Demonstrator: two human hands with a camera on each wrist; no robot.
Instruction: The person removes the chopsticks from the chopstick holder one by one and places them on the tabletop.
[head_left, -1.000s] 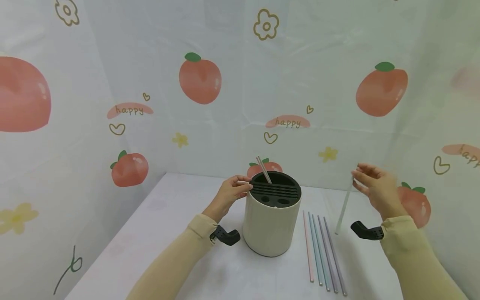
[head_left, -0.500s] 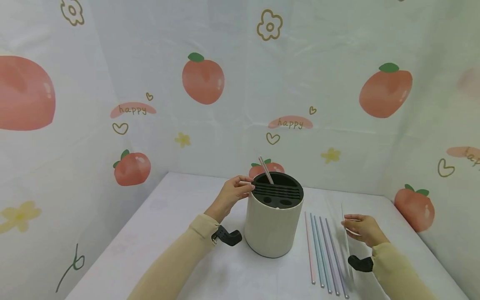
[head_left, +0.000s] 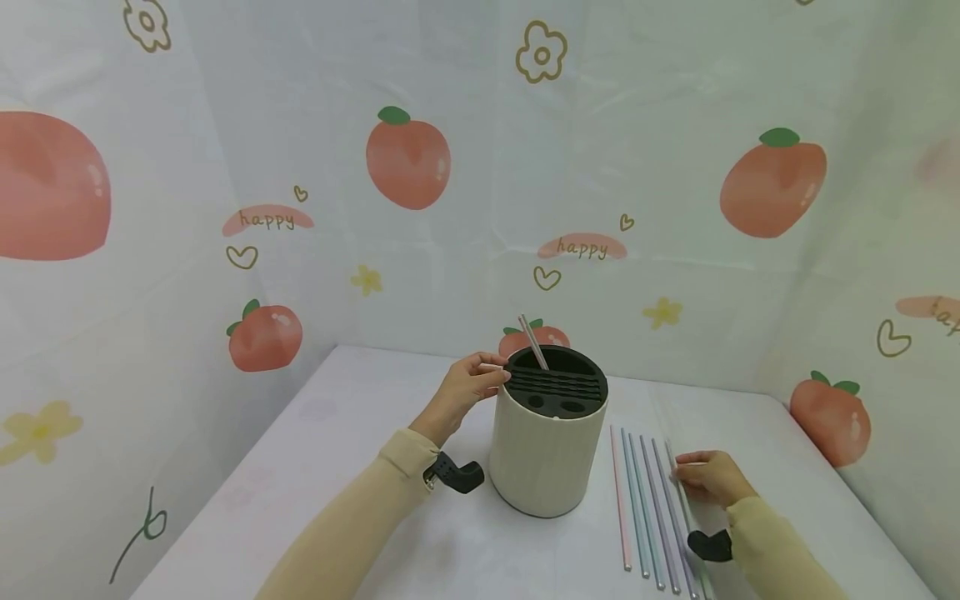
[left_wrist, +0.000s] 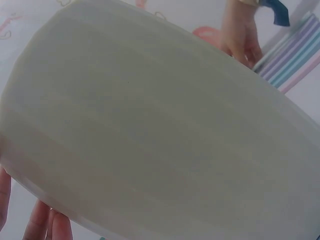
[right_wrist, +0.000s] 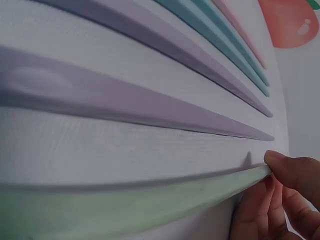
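Note:
A cream cylindrical utensil holder (head_left: pixel 543 458) with a black slotted top stands upright on the table. My left hand (head_left: pixel 467 390) touches its left rim with fingers spread; in the left wrist view its fingertips (left_wrist: pixel 60 225) lie along the holder's edge. My right hand (head_left: pixel 712 477) pinches a pale green chopstick (right_wrist: pixel 125 207) near its far end, low over the table. Left of it lies a row of several chopsticks: purple (head_left: pixel 667 500), blue (head_left: pixel 634 504) and pink (head_left: pixel 620 500). Thin pinkish chopsticks (head_left: pixel 532 342) lean in the holder's large rear opening.
The white table (head_left: pixel 300 508) extends to the left of the holder. Behind it hangs a pale cloth backdrop (head_left: pixel 465 275) printed with peaches. A black wrist camera (head_left: pixel 457 472) sits on the left wrist and another (head_left: pixel 708 546) on the right.
My right hand has come down and left with the green chopstick, from raised in the air to beside the row. The left hand has stayed at the holder's rim.

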